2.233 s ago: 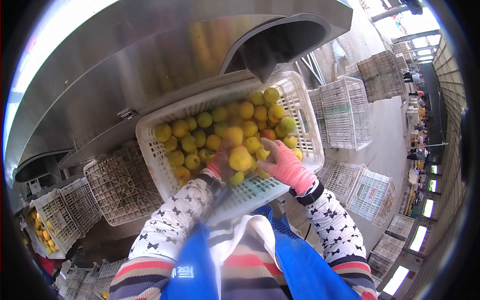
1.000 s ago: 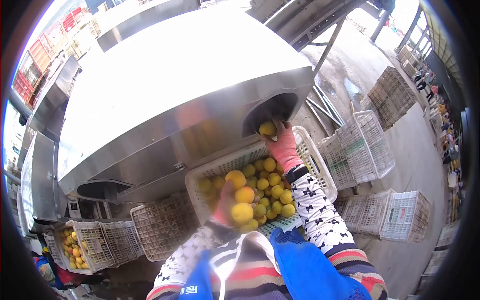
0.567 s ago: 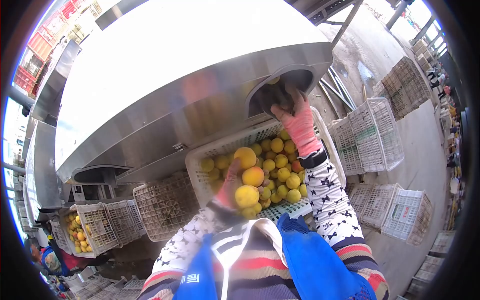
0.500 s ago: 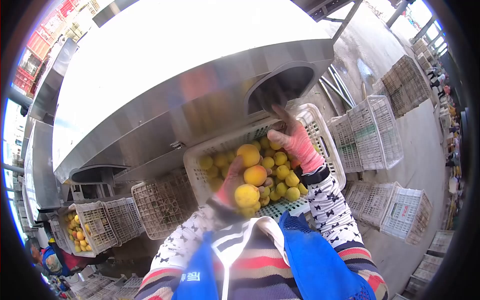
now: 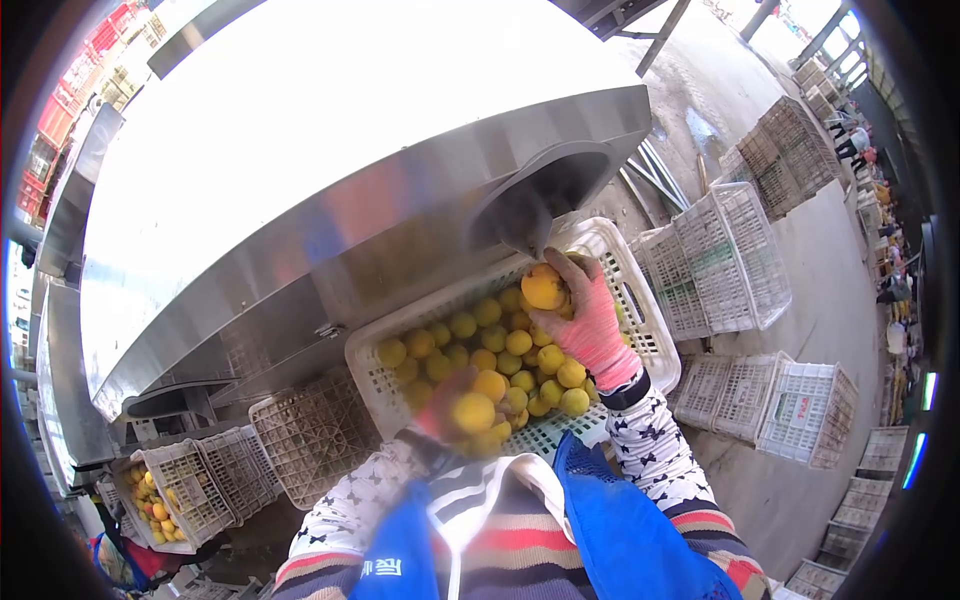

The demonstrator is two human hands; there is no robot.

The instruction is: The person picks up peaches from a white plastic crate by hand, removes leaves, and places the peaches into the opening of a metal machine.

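Observation:
A white plastic crate [image 5: 634, 275] full of yellow-green and orange fruit, which look like yellow peaches, stands before me. My right hand [image 5: 582, 310], in a pink fingerless glove, is closed on an orange-yellow peach [image 5: 543, 287] over the crate's far right part, just below the dark steel opening [image 5: 540, 195]. My left hand [image 5: 440, 402], smeared by motion, is low at the crate's near left side. Its fingers curl beside yellow peaches [image 5: 473, 412], which it appears to cradle; some of its fingers are hidden. Loose peaches [image 5: 520, 342] fill the crate between both hands.
A big steel table [image 5: 380, 190] with a glaring white top rises beyond the crate. To the left are a brown-stained crate [image 5: 315, 430] and a fruit-filled crate [image 5: 190, 490]. White crates [image 5: 735, 260] are stacked on the right, with more crates [image 5: 765, 405] nearer. Other people are far right.
My right hand, earlier spread near the opening, now grips an orange-yellow peach. My left hand has lowered and moved slightly left; fewer large peaches show by it. The view has shifted a little.

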